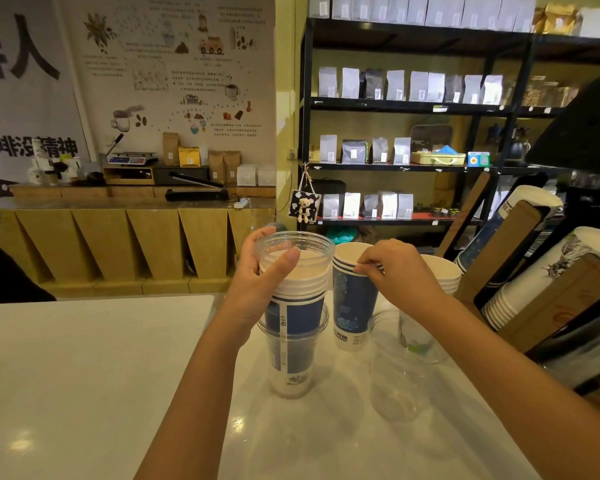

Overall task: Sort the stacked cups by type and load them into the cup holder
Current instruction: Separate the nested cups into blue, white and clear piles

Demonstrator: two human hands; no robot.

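Cups are only partly sorted: my left hand (260,271) grips the mixed stack (293,317) on the table (84,375), my right fingers (369,266) pinch a blue paper cup's (352,306) rim, the cup holder (534,271) at right already carries some.

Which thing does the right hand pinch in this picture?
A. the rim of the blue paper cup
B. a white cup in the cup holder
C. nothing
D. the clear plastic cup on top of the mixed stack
A: the right hand pinches the rim of the blue paper cup, while the left hand holds the mixed stack.
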